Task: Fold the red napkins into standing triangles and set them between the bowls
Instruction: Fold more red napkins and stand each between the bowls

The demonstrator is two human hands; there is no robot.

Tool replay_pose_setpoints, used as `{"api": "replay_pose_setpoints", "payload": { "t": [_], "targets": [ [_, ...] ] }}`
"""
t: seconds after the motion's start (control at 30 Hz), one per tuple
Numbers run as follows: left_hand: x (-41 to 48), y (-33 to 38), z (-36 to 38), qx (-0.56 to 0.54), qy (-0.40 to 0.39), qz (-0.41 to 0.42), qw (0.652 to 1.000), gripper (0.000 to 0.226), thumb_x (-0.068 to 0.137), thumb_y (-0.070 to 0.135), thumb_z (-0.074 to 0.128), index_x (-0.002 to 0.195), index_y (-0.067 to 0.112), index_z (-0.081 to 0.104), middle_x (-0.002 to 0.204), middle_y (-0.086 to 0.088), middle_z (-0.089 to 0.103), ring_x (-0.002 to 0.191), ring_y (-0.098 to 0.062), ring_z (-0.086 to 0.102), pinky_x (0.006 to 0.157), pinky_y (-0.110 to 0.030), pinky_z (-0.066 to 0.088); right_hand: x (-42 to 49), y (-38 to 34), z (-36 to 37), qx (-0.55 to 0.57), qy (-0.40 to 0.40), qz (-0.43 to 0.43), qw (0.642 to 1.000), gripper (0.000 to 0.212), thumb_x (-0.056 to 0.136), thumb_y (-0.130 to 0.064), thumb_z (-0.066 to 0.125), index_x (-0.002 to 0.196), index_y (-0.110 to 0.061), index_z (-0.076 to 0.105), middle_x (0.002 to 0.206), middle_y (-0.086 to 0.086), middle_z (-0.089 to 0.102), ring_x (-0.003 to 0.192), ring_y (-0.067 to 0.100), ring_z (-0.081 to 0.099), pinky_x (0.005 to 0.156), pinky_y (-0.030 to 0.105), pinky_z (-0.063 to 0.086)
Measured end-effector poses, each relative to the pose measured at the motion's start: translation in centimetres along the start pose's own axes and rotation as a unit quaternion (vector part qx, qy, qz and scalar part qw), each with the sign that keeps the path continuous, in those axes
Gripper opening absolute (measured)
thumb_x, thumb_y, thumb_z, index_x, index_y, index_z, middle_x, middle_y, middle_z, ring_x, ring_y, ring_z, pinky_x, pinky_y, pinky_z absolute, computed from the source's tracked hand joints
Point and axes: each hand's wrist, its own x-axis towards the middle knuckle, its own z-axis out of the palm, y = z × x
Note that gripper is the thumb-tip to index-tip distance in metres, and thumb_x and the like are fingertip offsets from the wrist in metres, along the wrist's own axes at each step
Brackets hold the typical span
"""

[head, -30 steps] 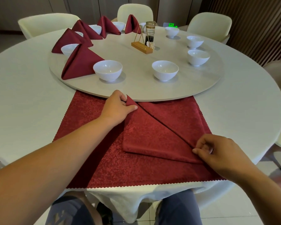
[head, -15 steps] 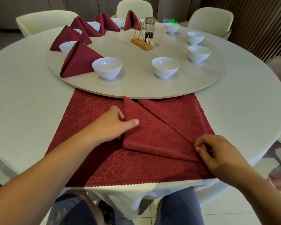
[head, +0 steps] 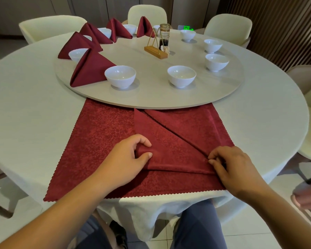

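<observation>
Round tabletop [head: 34, 114], lower centre: red napkin [head: 169, 150] lies flat, part-folded; my left fingers [head: 146, 143] pinch its left edge, presumably to raise the fold; my right fingers [head: 211, 161] pinch the right corner, anchoring the crease.

Bare forearms [head: 70, 209] — slate-blue trousers [head: 197, 225]

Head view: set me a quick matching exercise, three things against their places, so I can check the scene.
Things: 1 half-folded dark-red cloth napkin; 2 wooden block with gold wire triangle; 3 nearest standing dark-red napkin triangle.
Places: A near the middle of the round pale turntable; B just left of the near-left white bowl; C at the white table near edge, pinched by left hand and right hand.
Pairs: 1-C, 2-A, 3-B.
</observation>
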Motion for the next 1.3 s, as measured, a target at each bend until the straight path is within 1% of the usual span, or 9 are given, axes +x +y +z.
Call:
{"api": "replay_pose_setpoints", "payload": {
  "t": [0.23,0.37,0.5,0.57,0.7,0.77,0.83,1.0,1.3],
  "targets": [
    [-2.9,-1.1,-2.2,0.045,0.061,-0.055,0.996,0.02,0.095,0.027,0.068,0.096,0.046,0.066,0.085,0.001,0.074,0.076,-0.023,0.069,0.077,-0.047,0.056,0.4,-2.6,1.9,0.017,-0.008,-0.056,0.998,0.016,0.093,-0.021,0.066,0.089,-0.036,0.064,0.08,-0.025,0.055,0.086,0.001,0.051,0.081,0.027,0.042],
    [-3.7,-0.9,-2.2,0.084,0.09,-0.075,0.99,0.019,0.097,0.023,0.065,0.095,0.042,0.069,0.062,0.01,0.064,0.051,-0.006,0.055,0.052,-0.021,0.044,0.8,-2.8,2.1,0.019,-0.013,-0.061,0.998,0.019,0.093,-0.018,0.067,0.088,-0.037,0.064,0.077,-0.024,0.053,0.083,-0.001,0.05,0.077,0.022,0.041],
    [-3.6,-0.1,-2.3,0.111,0.096,-0.081,0.986,0.015,0.095,0.024,0.07,0.104,0.036,0.071,0.05,0.016,0.055,0.05,0.0,0.052,0.051,-0.012,0.035,0.7,-2.4,2.1,0.019,-0.027,-0.061,0.998,0.021,0.093,-0.018,0.066,0.091,-0.039,0.065,0.083,-0.025,0.056,0.087,-0.001,0.05,0.079,0.018,0.038],
    [-3.4,-0.1,-2.4,0.158,0.093,-0.086,0.979,0.02,0.093,0.025,0.071,0.111,0.032,0.07,0.075,0.017,0.061,0.067,-0.001,0.055,0.064,-0.011,0.037,0.7,-2.2,2.3,0.013,-0.026,-0.065,0.997,0.022,0.093,-0.018,0.065,0.093,-0.04,0.065,0.086,-0.025,0.058,0.088,0.001,0.051,0.082,0.024,0.042],
    [-3.8,0.4,-1.4,0.32,0.139,-0.012,0.937,0.036,0.085,0.012,0.074,0.12,0.022,0.072,0.13,-0.011,0.057,0.12,-0.033,0.055,0.1,-0.045,0.048,0.5,-1.9,2.7,0.015,-0.007,-0.068,0.998,0.021,0.093,-0.018,0.065,0.097,-0.039,0.067,0.09,-0.023,0.059,0.088,0.007,0.053,0.085,0.032,0.046],
    [-3.7,2.3,0.3,0.347,0.133,0.079,0.925,0.037,0.087,0.013,0.07,0.122,0.021,0.072,0.146,-0.011,0.054,0.138,-0.035,0.047,0.114,-0.052,0.038,0.5,-1.8,3.0,0.015,-0.001,-0.066,0.998,0.021,0.093,-0.018,0.065,0.097,-0.039,0.067,0.09,-0.023,0.059,0.087,0.008,0.053,0.084,0.034,0.046],
    [-3.3,4.6,3.2,0.333,0.075,0.111,0.933,0.04,0.1,0.026,0.052,0.139,0.022,0.06,0.159,-0.006,0.041,0.151,-0.026,0.03,0.123,-0.043,0.017,0.4,-1.8,3.1,0.011,0.007,-0.066,0.998,0.022,0.093,-0.017,0.065,0.097,-0.038,0.067,0.09,-0.023,0.058,0.085,0.01,0.052,0.083,0.036,0.045],
    [-1.8,4.7,10.2,0.356,-0.038,0.03,0.933,0.08,0.095,0.053,-0.003,0.162,0.01,0.007,0.169,-0.018,-0.01,0.155,-0.029,-0.018,0.125,-0.046,-0.013,0.2,-1.7,3.2,0.006,0.014,-0.077,0.997,0.017,0.092,-0.019,0.063,0.096,-0.035,0.067,0.089,-0.019,0.059,0.083,0.011,0.052,0.08,0.038,0.046],
    [-3.1,2.1,7.0,0.432,-0.048,-0.026,0.9,0.084,0.081,0.047,-0.022,0.16,0.017,-0.015,0.167,-0.011,-0.023,0.154,-0.026,-0.024,0.124,-0.051,-0.012,0.2,-1.4,3.6,-0.011,0.014,-0.086,0.996,0.021,0.09,-0.011,0.065,0.093,-0.031,0.064,0.088,-0.015,0.057,0.081,0.016,0.049,0.078,0.04,0.043]
  ]
}}
